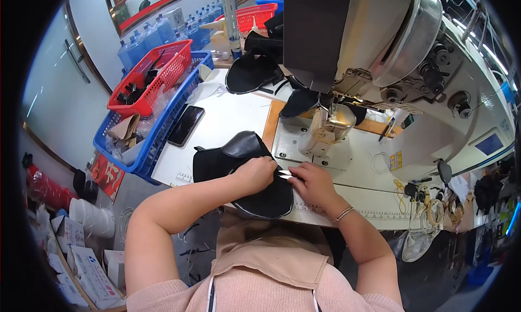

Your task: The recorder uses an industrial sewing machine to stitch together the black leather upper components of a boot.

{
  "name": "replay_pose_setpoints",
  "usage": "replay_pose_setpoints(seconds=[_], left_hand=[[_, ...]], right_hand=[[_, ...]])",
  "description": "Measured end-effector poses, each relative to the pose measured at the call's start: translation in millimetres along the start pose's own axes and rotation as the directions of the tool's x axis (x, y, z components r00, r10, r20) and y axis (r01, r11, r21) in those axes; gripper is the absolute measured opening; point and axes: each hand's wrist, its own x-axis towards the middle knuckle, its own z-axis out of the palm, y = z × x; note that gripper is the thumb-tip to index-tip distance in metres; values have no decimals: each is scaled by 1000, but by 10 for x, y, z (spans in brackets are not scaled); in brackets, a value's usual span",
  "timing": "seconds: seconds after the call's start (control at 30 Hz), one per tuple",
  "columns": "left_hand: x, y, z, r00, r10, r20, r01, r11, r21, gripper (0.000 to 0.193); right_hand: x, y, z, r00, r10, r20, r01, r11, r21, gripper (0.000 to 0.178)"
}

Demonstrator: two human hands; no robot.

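Note:
A black shoe upper (214, 164) of fabric, with a smooth leather-like panel, lies at the front edge of the sewing table. My left hand (256, 174) is closed on its middle, fingers bent under. Close beside it, my right hand (315, 184) pinches a pair of small thread snips (284, 174); their pale metal tips point left and touch or nearly touch the upper. Most of the snips is hidden inside the right hand. Just beyond my hands stands the sewing machine's arm (325, 130), with another black piece (297, 103) next to it.
Left on the white tabletop is a phone (186, 126), beside a blue basket (154, 149) with a red basket (182, 54) on top. More black uppers (249, 73) lie at the back. The machine's large head (412, 51) overhangs the right side. A pen-like tool (387, 128) rests right.

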Motion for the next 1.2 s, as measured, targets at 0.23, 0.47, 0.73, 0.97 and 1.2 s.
replay_pose_setpoints(seconds=[0.23, 0.47, 0.73, 0.97, 1.2], left_hand=[[-3, -62, 67, 997, 47, -59, -43, 997, 71, 12], [-5, -58, 31, 998, 53, -44, -51, 998, 47, 11], [-2, -50, 10, 994, 108, -11, -106, 988, 114, 11], [-10, -52, 16, 992, 121, -34, -117, 987, 111, 10], [-13, -45, -11, 990, 134, -35, -130, 987, 95, 11]], right_hand=[[166, -63, -64, 997, -6, 79, 10, 999, -47, 19], [212, -105, -128, 992, -18, 124, 17, 1000, 11, 19], [258, -53, -162, 986, -30, 163, 24, 999, 38, 17], [295, -16, -17, 987, -51, 150, 48, 999, 22, 19], [344, 6, 52, 976, -110, 188, 114, 993, -11, 18]])
